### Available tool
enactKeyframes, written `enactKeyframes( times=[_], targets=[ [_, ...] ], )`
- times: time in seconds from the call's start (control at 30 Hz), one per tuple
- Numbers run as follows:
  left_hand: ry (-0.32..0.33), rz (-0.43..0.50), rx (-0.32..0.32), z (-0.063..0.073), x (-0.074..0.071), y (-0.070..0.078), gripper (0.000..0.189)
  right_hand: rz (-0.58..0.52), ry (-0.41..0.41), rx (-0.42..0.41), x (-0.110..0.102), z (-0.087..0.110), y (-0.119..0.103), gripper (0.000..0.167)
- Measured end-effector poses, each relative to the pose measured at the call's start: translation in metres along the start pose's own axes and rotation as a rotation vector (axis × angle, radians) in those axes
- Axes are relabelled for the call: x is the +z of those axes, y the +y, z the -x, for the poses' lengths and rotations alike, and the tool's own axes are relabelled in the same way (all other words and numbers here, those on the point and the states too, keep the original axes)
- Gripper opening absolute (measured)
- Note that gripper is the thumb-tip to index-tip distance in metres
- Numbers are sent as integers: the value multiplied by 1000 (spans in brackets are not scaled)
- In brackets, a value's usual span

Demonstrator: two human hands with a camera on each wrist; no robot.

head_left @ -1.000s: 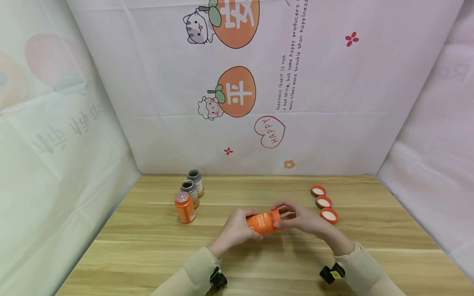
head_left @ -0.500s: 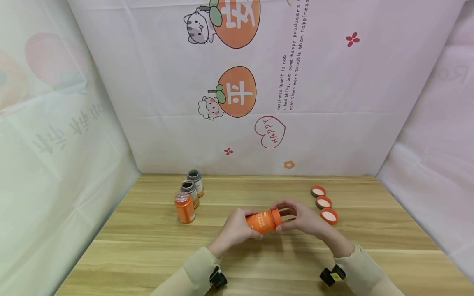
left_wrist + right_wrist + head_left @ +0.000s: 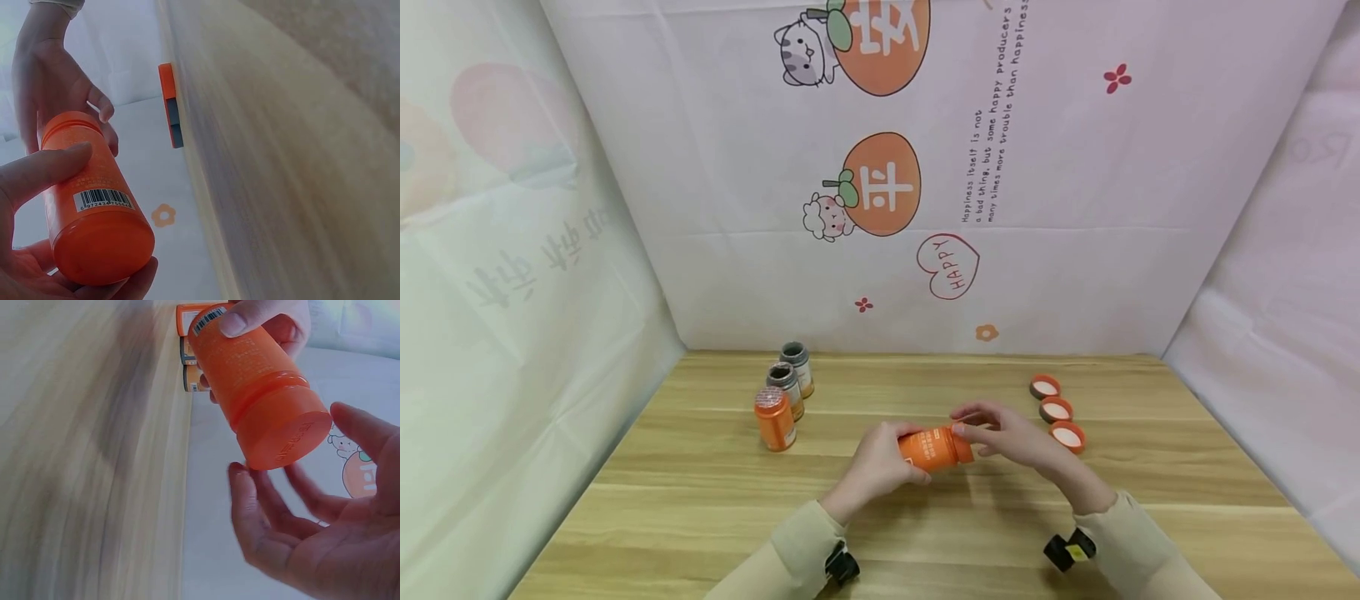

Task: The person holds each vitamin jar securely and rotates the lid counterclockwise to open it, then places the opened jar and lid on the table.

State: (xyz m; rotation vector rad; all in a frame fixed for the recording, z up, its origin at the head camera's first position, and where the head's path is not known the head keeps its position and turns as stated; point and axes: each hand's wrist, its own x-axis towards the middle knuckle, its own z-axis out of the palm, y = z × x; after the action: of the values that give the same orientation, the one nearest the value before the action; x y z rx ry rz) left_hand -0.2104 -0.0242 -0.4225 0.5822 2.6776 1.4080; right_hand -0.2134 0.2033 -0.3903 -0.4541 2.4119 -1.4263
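Observation:
An orange screw-top bottle is held tilted above the table, its orange lid on and facing right. My left hand grips the body, thumb across the side near the barcode in the left wrist view. My right hand is at the lid end with its fingers spread and loosely bent. In the right wrist view one fingertip meets the lid's rim, and another fingertip lies close to its lower edge; whether that one touches cannot be told. The palm stands apart from the lid.
At the left stand an orange bottle with a silvery patterned top and two grey-necked open bottles. Three orange-rimmed lids lie in a row on the right of the wooden table. White cloth surrounds it.
The right hand's fingers have shifted over the lid, the thumb rising from its lower edge to its upper side. The left hand keeps its hold, and the bottle has hardly moved.

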Motion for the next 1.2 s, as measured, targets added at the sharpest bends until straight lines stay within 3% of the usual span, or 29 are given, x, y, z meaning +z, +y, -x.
enactKeyframes(
  times=[0.27, 0.47, 1.2],
  targets=[
    [1, -23, 29, 1, 1, 1, 53, 37, -37, 104, 3, -7, -4, 49],
    [7, -27, 15, 2, 1, 1, 54, 71, -50, 179, 6, -7, -5, 56],
    [-10, 6, 22, 0, -1, -3, 53, 54, -82, 43, -1, -2, -7, 48]
  ],
)
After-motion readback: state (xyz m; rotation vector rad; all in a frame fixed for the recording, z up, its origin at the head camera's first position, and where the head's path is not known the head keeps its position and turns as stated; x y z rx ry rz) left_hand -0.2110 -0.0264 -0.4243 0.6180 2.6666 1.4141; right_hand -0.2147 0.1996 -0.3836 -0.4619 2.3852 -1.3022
